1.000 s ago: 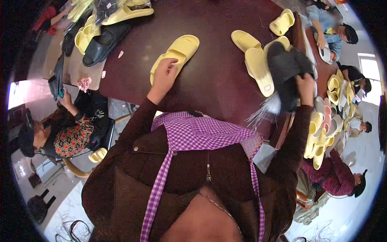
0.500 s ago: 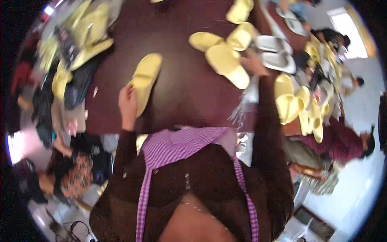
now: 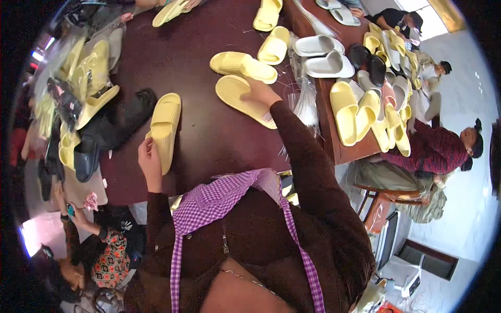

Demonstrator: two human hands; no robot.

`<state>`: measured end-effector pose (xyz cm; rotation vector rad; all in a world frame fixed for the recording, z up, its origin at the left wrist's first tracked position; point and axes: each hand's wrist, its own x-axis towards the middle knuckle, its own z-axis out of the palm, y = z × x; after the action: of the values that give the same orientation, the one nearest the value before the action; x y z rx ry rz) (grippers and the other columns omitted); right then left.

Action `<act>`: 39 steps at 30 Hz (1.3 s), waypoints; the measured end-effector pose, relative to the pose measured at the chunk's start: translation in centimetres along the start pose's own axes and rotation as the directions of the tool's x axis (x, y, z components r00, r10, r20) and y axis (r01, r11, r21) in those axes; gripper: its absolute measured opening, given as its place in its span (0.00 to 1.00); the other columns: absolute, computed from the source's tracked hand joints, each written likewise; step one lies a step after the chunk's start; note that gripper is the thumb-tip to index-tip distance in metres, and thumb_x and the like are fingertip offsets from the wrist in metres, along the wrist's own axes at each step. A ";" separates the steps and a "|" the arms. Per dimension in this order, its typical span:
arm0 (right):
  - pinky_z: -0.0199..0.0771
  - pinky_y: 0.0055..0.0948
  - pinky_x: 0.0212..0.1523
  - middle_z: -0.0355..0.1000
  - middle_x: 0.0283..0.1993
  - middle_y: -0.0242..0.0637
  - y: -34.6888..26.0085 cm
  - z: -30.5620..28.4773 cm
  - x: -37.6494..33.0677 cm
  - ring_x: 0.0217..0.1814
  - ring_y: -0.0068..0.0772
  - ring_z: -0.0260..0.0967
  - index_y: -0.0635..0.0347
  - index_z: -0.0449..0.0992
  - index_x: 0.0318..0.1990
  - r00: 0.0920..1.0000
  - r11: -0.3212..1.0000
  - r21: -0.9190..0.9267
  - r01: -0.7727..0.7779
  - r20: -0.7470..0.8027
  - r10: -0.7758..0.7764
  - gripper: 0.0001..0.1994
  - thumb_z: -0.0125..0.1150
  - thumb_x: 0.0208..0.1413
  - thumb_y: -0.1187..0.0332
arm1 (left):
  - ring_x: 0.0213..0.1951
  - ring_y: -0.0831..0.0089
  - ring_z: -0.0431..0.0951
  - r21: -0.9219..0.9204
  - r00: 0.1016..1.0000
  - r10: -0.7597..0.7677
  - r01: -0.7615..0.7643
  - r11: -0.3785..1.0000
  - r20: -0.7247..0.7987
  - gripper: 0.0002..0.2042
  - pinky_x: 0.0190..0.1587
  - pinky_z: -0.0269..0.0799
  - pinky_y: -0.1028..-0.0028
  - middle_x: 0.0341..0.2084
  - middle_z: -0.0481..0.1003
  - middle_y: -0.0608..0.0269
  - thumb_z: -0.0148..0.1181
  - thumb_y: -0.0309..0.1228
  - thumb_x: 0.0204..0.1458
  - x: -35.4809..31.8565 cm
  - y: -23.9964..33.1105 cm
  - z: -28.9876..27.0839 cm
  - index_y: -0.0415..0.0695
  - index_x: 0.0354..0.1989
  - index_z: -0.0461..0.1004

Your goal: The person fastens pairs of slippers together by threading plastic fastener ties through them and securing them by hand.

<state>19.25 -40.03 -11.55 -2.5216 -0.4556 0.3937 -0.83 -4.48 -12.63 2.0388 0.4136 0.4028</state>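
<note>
My left hand point(image 3: 151, 163) pinches the side edge of a yellow slide slipper point(image 3: 165, 128), which stands lengthwise on the dark red table point(image 3: 201, 141). Over a second yellow slipper point(image 3: 229, 89), my right hand point(image 3: 259, 94) is closed at its middle; the hand covers the strap part, and most of the fingers are hidden. Just beyond that one lies a yellow slipper point(image 3: 243, 64) with a ribbed strap. Another yellow slipper point(image 3: 273, 46) is farther back, close to it.
White slippers point(image 3: 329, 65) and a bundle of clear strands point(image 3: 307, 104) lie at the right edge. Yellow slippers point(image 3: 345, 112) crowd the adjoining table. Bagged slippers point(image 3: 96, 65) and a dark garment point(image 3: 122, 120) are at left. Another person's hand point(image 3: 191, 4) holds a yellow slipper point(image 3: 171, 12) at the far edge.
The whole view has shifted. My right hand has come away from the right-hand slippers toward the table's middle, with a yellow slipper under it. My left hand stays at its slipper.
</note>
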 end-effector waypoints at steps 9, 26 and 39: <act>0.71 0.37 0.37 0.73 0.33 0.48 -5.4 -17.1 -6.5 0.36 0.46 0.72 0.59 0.70 0.47 0.924 0.874 -0.485 -0.030 -0.347 -0.162 0.24 0.62 0.43 0.57 | 0.37 0.69 0.73 0.021 0.998 -0.035 0.036 0.999 -0.058 0.10 0.40 0.69 0.74 0.36 0.72 0.56 0.51 0.25 0.51 -1.3 -1.1 -1.4 0.36 0.41 0.70; 0.73 0.50 0.42 0.47 0.65 0.51 11.1 -11.3 -20.3 0.51 0.47 0.66 0.44 0.51 0.64 0.815 0.287 -0.774 -0.565 -0.577 0.051 0.30 0.51 0.54 0.55 | 0.41 0.57 0.71 0.390 0.987 0.065 -0.003 0.921 -0.146 0.19 0.45 0.66 0.68 0.39 0.70 0.48 0.57 0.33 0.45 -1.6 -6.3 -2.9 0.37 0.46 0.68; 0.72 0.51 0.42 0.42 0.67 0.44 25.4 -18.8 -18.2 0.55 0.50 0.63 0.24 0.38 0.65 0.632 0.298 -0.578 -0.760 -0.763 0.132 0.32 0.48 0.56 0.54 | 0.48 0.69 0.67 -0.164 0.880 -0.422 0.459 0.873 0.219 0.33 0.51 0.63 0.73 0.48 0.67 0.55 0.60 0.35 0.46 -1.3 -1.9 -1.9 0.35 0.58 0.54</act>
<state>15.75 -76.06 -7.19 -3.5638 0.6224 -0.7034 -3.06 -2.75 -13.60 1.6891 0.6801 -0.0192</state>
